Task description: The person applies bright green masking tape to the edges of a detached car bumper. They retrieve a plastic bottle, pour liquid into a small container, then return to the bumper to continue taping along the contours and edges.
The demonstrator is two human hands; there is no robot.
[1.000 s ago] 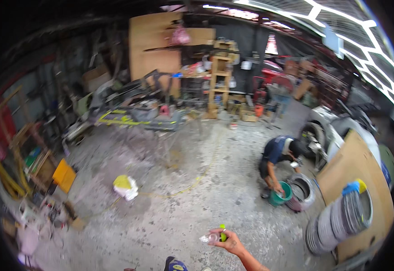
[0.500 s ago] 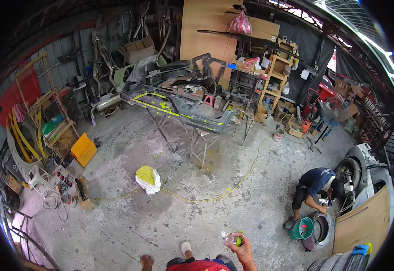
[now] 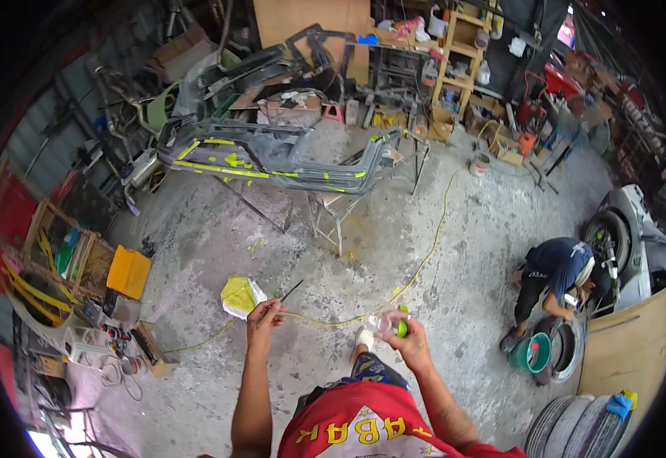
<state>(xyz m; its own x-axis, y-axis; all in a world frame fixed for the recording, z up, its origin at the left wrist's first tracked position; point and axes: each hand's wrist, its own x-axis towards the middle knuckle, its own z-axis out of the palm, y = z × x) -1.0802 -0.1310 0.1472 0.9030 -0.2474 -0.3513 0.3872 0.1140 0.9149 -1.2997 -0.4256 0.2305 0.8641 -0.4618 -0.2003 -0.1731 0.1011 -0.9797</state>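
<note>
Left fingers pinching a dark stick partly hide a sack.

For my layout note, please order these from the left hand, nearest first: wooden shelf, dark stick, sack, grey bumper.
1. Dark stick, in the left hand
2. Sack, ahead, slightly left
3. Grey bumper, farther ahead
4. Wooden shelf, back right

Single head view: wide fisheye, left of a side-by-side pair worn on the head, upright, unmirrored. Looks steeply down and forward. Nearest: red cloth shirt with pale printing at lower edge, bare left hand, bare right hand. Beyond: stained grey concrete floor; long grey yellow-taped panel farther off, upper part. Rim curved, corners black.
</note>
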